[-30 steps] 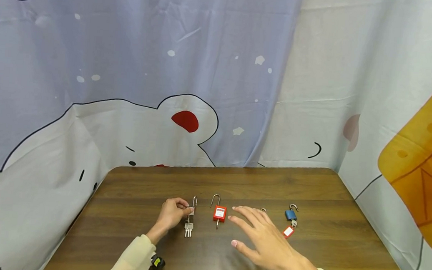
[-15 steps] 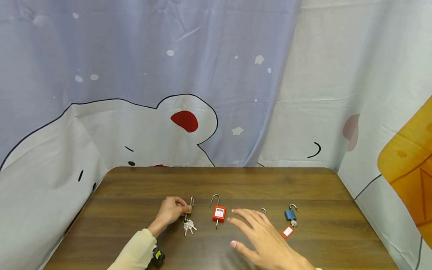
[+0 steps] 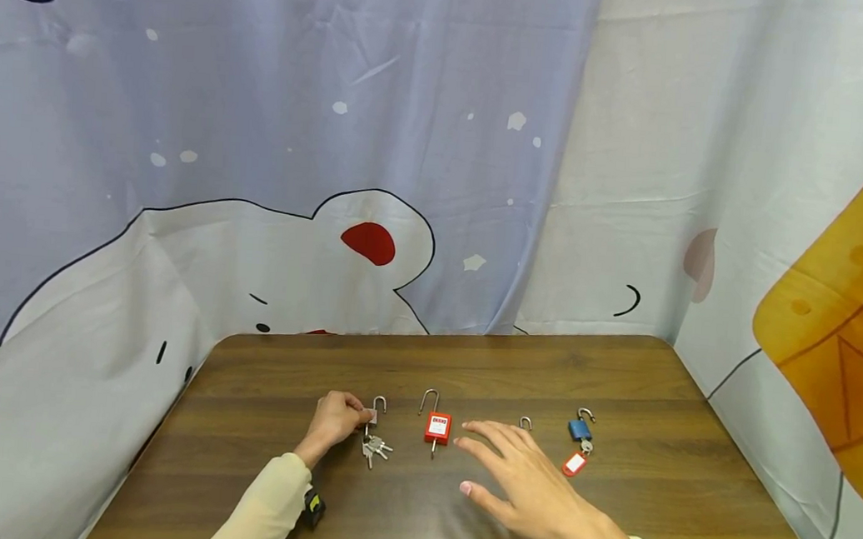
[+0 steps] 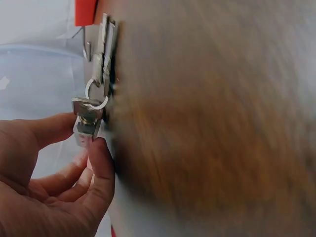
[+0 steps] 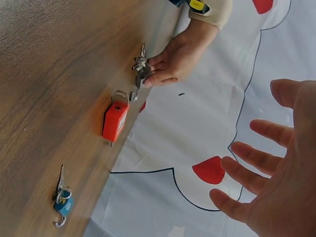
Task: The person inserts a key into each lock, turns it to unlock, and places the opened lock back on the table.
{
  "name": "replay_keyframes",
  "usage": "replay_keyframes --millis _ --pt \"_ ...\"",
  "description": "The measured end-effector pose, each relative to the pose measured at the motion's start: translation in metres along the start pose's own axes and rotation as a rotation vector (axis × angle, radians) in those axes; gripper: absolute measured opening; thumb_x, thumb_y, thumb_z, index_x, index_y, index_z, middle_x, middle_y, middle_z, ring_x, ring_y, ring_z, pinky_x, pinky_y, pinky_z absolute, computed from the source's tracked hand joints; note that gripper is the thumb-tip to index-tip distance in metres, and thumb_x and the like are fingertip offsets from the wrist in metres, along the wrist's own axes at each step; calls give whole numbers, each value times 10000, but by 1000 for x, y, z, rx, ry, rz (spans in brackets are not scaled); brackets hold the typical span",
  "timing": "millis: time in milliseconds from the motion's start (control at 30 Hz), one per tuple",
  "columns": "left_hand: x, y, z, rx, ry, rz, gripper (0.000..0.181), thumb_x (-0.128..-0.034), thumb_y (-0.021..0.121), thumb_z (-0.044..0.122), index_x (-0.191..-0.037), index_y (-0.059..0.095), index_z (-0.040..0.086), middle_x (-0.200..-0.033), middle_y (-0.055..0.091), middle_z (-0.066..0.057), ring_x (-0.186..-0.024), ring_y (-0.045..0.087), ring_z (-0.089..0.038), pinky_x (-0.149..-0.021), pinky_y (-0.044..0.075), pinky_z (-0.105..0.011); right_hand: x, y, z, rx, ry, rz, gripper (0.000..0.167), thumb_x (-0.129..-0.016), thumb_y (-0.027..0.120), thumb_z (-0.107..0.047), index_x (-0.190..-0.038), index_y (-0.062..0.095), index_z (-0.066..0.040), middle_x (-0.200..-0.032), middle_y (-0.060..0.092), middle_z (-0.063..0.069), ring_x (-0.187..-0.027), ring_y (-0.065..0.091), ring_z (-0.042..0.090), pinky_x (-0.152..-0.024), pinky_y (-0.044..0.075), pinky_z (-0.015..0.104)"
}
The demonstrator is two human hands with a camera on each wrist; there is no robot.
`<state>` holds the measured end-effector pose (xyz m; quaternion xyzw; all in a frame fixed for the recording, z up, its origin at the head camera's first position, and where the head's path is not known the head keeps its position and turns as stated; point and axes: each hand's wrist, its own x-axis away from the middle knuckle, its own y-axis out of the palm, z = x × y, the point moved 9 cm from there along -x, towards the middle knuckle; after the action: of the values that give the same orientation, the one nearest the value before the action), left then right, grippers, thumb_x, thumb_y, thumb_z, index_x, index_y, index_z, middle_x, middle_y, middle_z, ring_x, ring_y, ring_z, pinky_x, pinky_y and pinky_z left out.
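My left hand (image 3: 334,424) pinches a small metal padlock (image 3: 372,416) between thumb and fingers, its shackle raised and unlatched. One key sits at its bottom, and a ring joins several silver keys (image 4: 101,61) that hang toward the table. Just right of it lies a red padlock (image 3: 438,427) with a white label and its shackle out. My right hand (image 3: 537,486) hovers with spread fingers and holds nothing. Behind its fingers another padlock's shackle (image 3: 525,423) shows, the body hidden in the head view. In the right wrist view a teal padlock (image 5: 64,205) with keys lies on the wood.
At the right of the wooden table (image 3: 657,486) lies a blue padlock (image 3: 580,430), its shackle swung out, with a key and a red-rimmed tag (image 3: 575,463). A printed curtain (image 3: 448,137) hangs along the table's back edge. The left wrist wears a dark band (image 3: 313,508).
My left hand has shifted slightly left with the metal padlock and turned it, so its shackle faces more broadside. The keys have fanned out. My right hand has stayed nearly still.
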<state>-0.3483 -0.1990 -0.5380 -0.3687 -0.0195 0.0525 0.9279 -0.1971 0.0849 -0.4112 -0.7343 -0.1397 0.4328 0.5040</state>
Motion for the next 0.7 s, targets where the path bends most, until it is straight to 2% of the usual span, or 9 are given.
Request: replay_keyframes --millis 133,267,333,467,700 --pt "-2 -5 0 -70 28 15 230 -805 794 249 -829 715 35 -706 670 -33 -658 582 -160 -569 449 -266 -1 1 2 -5 10 -10 470 -931 635 -410 -1363 535 -254 -1432 506 -48 -1306 494 165 -1066 413 442" --pt "-4 -9 2 -97 51 40 202 -834 759 256 -841 717 59 -734 683 -15 -681 582 -149 -599 454 -278 -2 -1 4 -6 10 -4 483 -947 605 -434 -1381 519 -240 -1434 510 -28 -1307 498 189 -1060 415 480" --pt "-3 -12 8 -104 77 61 194 -851 742 265 -850 713 73 -742 684 -8 -680 583 -139 -614 460 -291 -3 -4 6 0 4 8 500 -948 601 -439 -1394 507 -233 -1436 511 -15 -1305 501 206 -1045 422 507" --pt "6 -21 31 -112 154 102 206 -874 722 285 -921 709 85 -818 698 -24 -740 632 -152 -687 514 -346 -6 -10 12 -12 6 20 528 -952 599 -431 -1421 481 -219 -1457 492 2 -1320 488 231 -1050 411 512" --pt "42 -32 87 -135 313 147 313 -890 710 308 -1117 682 94 -1120 684 -95 -1035 657 -275 -874 533 -471 -7 -17 21 -21 48 27 540 -941 626 -407 -1429 471 -236 -1474 470 -9 -1346 462 234 -1071 386 483"
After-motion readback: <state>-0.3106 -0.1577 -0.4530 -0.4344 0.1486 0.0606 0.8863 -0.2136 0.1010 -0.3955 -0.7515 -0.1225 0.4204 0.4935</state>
